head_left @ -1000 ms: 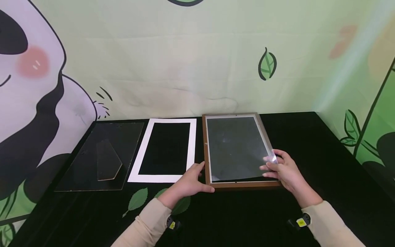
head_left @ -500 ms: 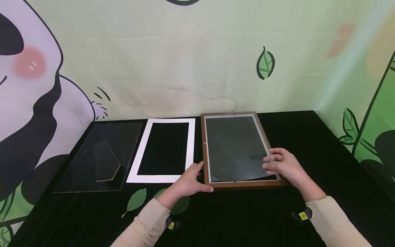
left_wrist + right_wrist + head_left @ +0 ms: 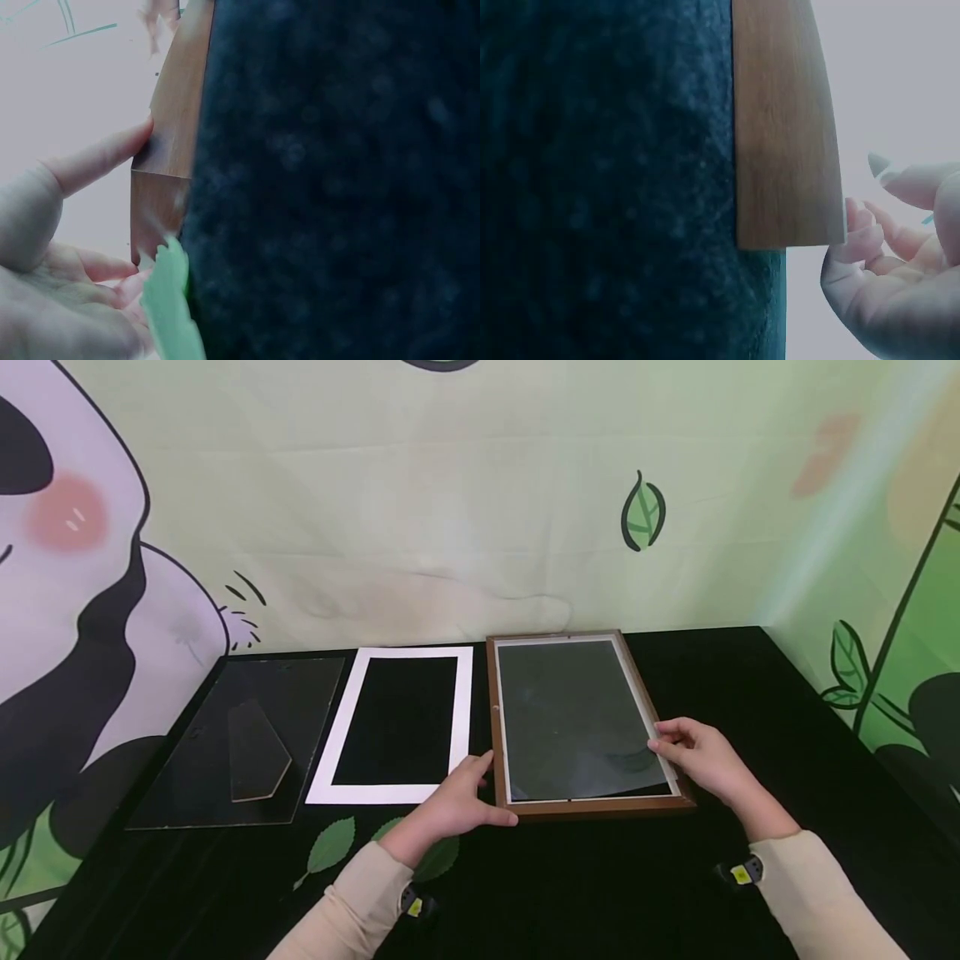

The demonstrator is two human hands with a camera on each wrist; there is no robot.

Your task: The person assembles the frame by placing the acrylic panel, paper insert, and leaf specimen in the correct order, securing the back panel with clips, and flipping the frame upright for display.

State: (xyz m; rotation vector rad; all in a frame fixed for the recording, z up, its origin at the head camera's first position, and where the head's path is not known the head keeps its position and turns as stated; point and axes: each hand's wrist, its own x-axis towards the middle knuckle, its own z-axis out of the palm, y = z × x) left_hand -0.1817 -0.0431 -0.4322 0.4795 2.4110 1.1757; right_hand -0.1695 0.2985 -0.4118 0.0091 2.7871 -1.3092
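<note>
A brown wooden picture frame [image 3: 600, 808] with a pale inner lip lies on the black cloth. Over its opening is a clear sheet [image 3: 570, 718], its lower right edge slanting a little off the frame's front edge. My left hand [image 3: 456, 802] rests at the near left corner, thumb along the front side and fingers by the left side; the left wrist view shows the thumb pressing the wood [image 3: 171, 142]. At the right rail, my right hand [image 3: 708, 762] pinches near the sheet's edge with thumb and forefinger. Its other fingers curl beside the wooden rail [image 3: 787, 142] in the right wrist view.
Left of the frame lies a white mat [image 3: 382, 794] with a rectangular window. Farther left is a black backing board [image 3: 187, 777] with a folding stand [image 3: 255, 760]. A printed fabric wall [image 3: 450, 510] rises behind the black table cloth [image 3: 600, 893].
The clear sheet's right corner, lifted and glinting in my right fingers a second ago, has come down toward the frame. My right hand moved to the right rail; the left hand stayed.
</note>
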